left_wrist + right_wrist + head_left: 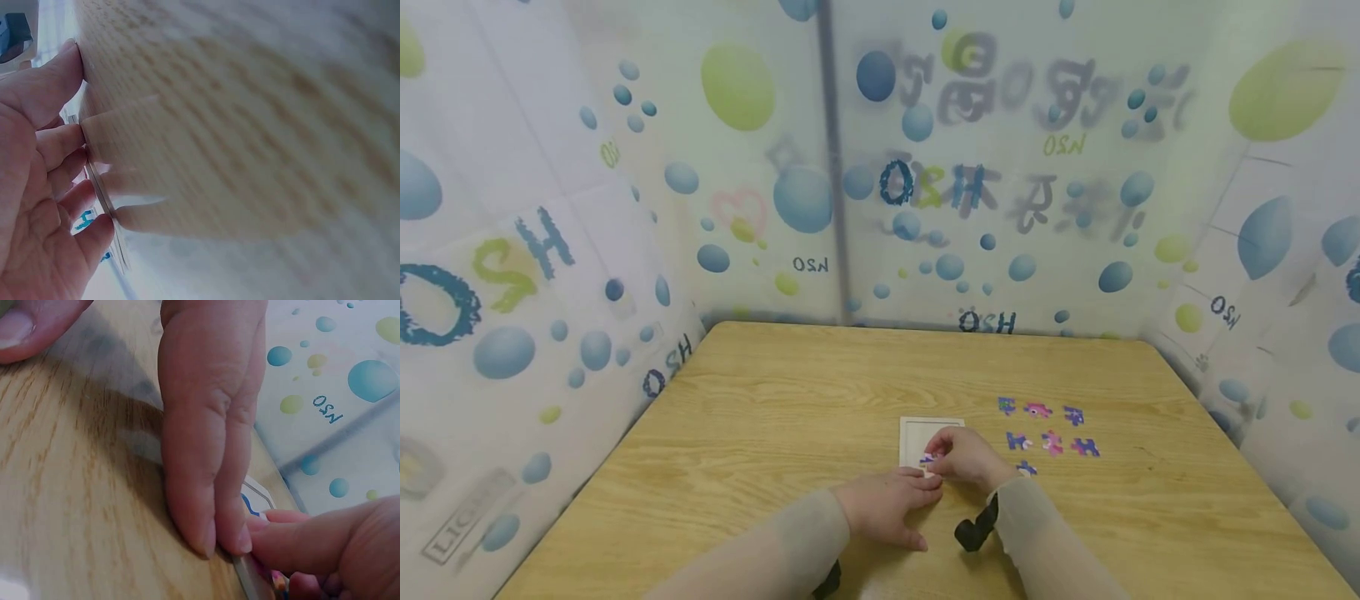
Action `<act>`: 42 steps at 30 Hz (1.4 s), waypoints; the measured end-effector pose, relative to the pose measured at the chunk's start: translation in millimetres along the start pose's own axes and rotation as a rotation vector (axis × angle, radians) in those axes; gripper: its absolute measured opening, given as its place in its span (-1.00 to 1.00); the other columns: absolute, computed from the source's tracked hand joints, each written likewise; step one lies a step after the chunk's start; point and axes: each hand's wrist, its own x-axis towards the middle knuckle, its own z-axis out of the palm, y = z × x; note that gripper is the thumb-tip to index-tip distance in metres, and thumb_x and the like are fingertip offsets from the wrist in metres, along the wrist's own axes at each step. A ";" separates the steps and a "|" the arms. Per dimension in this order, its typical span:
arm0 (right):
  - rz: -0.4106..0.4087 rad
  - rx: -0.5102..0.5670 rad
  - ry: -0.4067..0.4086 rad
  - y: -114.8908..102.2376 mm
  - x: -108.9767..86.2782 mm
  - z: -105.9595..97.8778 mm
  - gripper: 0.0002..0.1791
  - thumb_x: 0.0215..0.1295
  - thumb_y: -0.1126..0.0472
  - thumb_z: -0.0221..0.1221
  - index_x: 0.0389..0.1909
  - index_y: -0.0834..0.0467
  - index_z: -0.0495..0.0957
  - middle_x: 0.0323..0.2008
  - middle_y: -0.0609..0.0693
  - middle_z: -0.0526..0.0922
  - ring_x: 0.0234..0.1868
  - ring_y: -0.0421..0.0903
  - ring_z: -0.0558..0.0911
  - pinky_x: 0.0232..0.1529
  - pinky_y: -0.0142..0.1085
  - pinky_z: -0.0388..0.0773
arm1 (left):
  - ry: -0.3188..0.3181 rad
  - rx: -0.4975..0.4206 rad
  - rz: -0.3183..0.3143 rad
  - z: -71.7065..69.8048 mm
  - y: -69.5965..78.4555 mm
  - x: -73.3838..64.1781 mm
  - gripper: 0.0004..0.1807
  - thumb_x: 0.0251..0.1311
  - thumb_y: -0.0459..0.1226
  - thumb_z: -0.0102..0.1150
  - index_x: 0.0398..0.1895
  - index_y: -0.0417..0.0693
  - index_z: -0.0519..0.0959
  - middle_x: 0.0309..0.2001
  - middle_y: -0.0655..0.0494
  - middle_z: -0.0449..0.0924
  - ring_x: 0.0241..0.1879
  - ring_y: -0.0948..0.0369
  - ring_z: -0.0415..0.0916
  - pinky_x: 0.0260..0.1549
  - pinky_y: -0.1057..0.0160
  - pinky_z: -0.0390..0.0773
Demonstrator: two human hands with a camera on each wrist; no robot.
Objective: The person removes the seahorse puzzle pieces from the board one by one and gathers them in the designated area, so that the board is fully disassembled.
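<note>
My left hand (891, 504) lies at the near edge of a small white puzzle frame (906, 442). In the left wrist view its fingers are extended, their tips touching the frame's thin edge (100, 185). My right hand (970, 457) is over the frame's near right part and pinches a purple-and-white jigsaw piece (927, 458), partly hidden by the fingers. In the right wrist view the right hand (356, 544) meets the fingertips of the left hand (200, 437) at the frame's edge. Whether other pieces lie under the hands, I cannot tell.
Several loose pink, purple and blue jigsaw pieces (1052, 442) lie in rows right of the frame. One piece (1026, 468) sits close beside the right wrist. Everything rests on a wooden table (760, 417), with patterned curtains (775, 208) around its back and sides.
</note>
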 end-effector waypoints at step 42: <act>0.047 0.132 0.014 4.1 0.7 -2.8 -0.82 0.07 0.41 0.34 -0.31 0.15 0.63 -0.36 0.04 0.50 -0.30 -0.04 0.44 -0.32 -0.30 0.37 | 0.004 -0.015 0.000 -0.3 0.1 0.0 -0.24 0.23 0.13 0.15 0.41 -0.05 0.29 0.45 0.11 0.13 0.43 0.11 0.06 0.36 0.25 0.11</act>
